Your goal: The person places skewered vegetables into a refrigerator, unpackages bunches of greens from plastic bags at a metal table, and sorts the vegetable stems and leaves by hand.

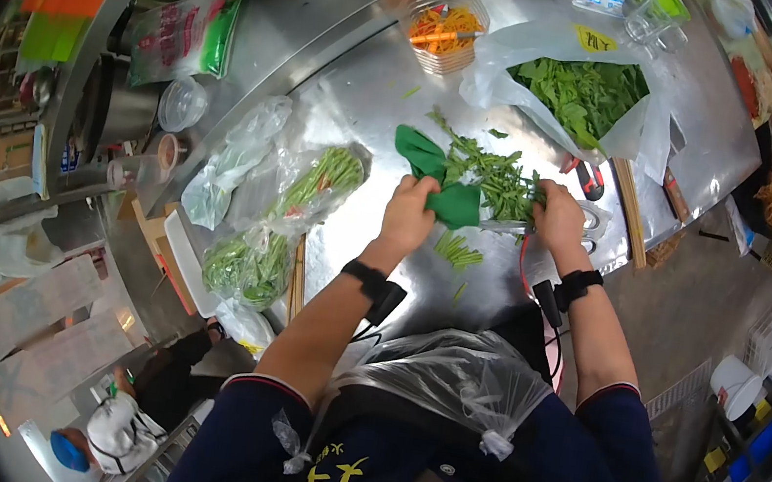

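My left hand (410, 213) is closed on a green cloth (456, 202) at the middle of the steel table. To its right, my right hand (559, 218) is closed at the right end of a bunch of leafy greens (503, 181). The cloth touches the left side of this bunch. Short cut stems (457, 251) lie just below, between my hands. Partly under the greens and my right hand is a metal object (593, 226) with looped ends. Beyond them, an open plastic bag (491, 58) holds more leaves (579, 96).
Bagged long greens (249, 266) lie to the left. A clear tub of orange shreds (444, 37) sits at the back. Chopsticks (629, 211), a red-and-black tool (590, 179) and a knife handle (677, 195) are on the right. Other people are at far right and lower left.
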### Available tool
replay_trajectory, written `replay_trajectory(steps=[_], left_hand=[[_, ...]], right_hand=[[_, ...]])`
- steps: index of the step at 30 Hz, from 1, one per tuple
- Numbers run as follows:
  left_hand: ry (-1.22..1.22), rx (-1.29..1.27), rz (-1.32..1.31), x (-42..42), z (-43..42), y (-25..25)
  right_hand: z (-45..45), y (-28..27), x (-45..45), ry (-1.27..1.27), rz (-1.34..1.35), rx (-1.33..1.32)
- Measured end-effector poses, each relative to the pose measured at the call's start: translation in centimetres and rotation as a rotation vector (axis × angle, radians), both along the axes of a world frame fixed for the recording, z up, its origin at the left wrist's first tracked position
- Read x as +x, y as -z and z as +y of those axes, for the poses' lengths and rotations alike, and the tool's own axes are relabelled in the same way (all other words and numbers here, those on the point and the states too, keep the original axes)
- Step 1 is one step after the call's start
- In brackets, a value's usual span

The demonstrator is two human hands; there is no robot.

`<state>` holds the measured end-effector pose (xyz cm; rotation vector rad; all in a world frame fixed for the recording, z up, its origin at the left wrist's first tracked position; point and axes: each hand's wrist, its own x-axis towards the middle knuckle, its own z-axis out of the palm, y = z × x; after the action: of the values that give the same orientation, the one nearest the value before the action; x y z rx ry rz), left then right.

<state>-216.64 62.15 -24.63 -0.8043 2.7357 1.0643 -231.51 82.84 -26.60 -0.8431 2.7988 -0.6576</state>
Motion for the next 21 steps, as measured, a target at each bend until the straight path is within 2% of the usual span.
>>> replay_trajectory(steps=[1, 4, 6, 8, 10, 12, 14, 15, 16, 18, 21], left_hand=[[-0.028, 0.099, 0.0, 0.7, -0.8, -1.3], [-0.11, 0.141, 0.33, 4.9, -2.3, -4.4], [-0.246, 0.122, 0.268, 7.1, -2.7, -5.2], [-0.177, -0.262, 0.12, 8.6, -3.2, -3.1], [-0.253, -0.369, 0.063, 9.4, -2.7, -1.7], [-0.333, -0.469, -0.012, 9.5, -2.3, -1.7], [-0.286, -0.207, 0.145, 8.8, -2.0, -4.2], [-0.312, -0.057, 0.136, 8.5, -1.7, -4.8], [-0.333, 0.099, 0.157, 8.2, -1.2, -4.3], [-0.395, 0.419, 0.17, 7.3, 0.3, -2.1], [-0.505, 0.937, 0.061, 3.6, 1.8, -4.0]], right_hand=[[-0.1, -0.1, -0.1, -0.01, -0.046, 0.014], [-1.2, -3.0, -0.4, 0.055, -0.167, -0.071], [-1.4, -4.2, -0.4, 0.064, -0.279, -0.194], [-2.7, -2.1, -0.2, 0.003, -0.245, -0.156], [-4.3, -0.4, 0.0, -0.075, 0.061, -0.066], [-5.1, 0.7, -0.7, -0.082, 0.047, -0.041], [-4.9, 1.4, -1.3, -0.124, -0.517, 0.085], [-4.6, 1.7, -1.3, -0.034, -0.758, -0.071], [-4.7, 0.3, -0.9, -0.04, -0.754, -0.065], [-4.3, -3.5, 0.1, -0.02, -0.929, -0.39], [-3.9, -5.5, 1.4, -0.075, -1.073, -0.414]])
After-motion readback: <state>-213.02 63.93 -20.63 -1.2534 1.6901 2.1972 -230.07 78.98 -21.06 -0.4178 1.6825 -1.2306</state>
